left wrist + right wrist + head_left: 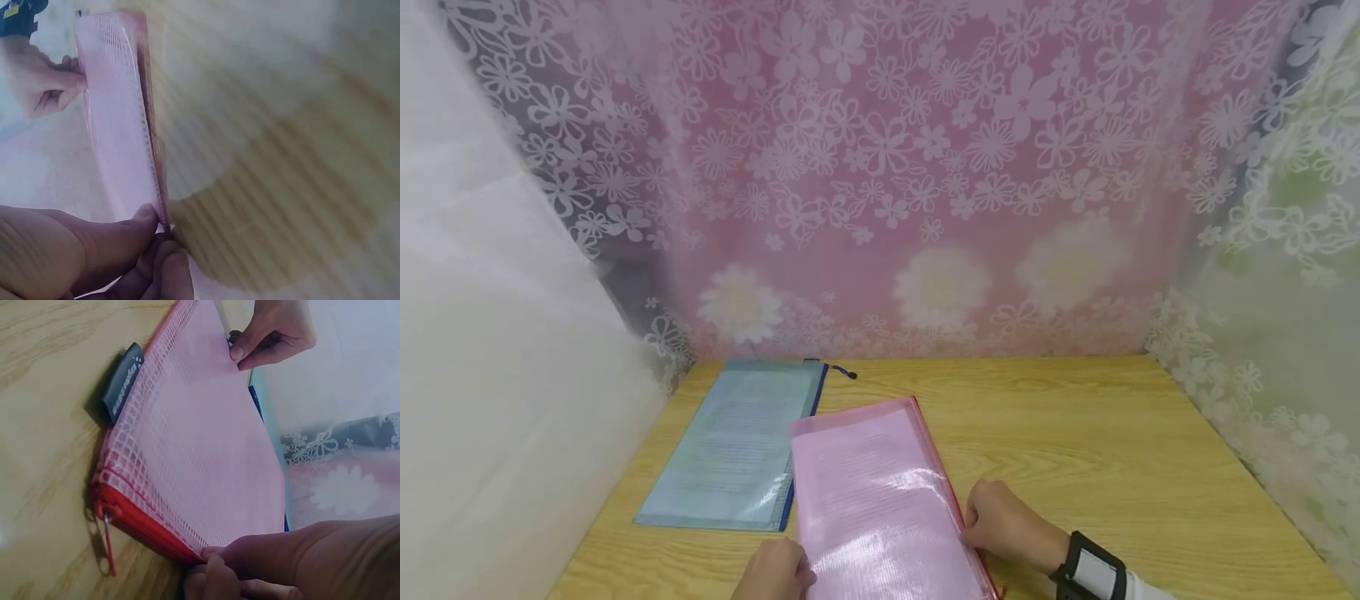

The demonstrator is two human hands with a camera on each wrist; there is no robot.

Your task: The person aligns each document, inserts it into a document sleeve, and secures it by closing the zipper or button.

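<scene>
A pink mesh zipper pouch (872, 492) with printed sheets inside lies at the table's front middle, slightly turned. My left hand (777, 571) pinches its left edge between thumb and fingers, seen close in the left wrist view. On the opposite side my right hand (1009, 525) pinches the red zipper edge (147, 525). A red zipper pull (107, 540) hangs at the near corner, and a dark label tab (123, 383) sticks out from the near side in the right wrist view. Left of the pink pouch, a blue zipper pouch (737, 446) lies flat, its right edge close to the pink one.
The wood-grain table (1075, 433) extends to the right and back. A pink flowered curtain (925, 167) hangs behind it, with a white sheet (512, 333) on the left and a pale flowered sheet (1277, 333) on the right. A dark band (1088, 568) circles the right wrist.
</scene>
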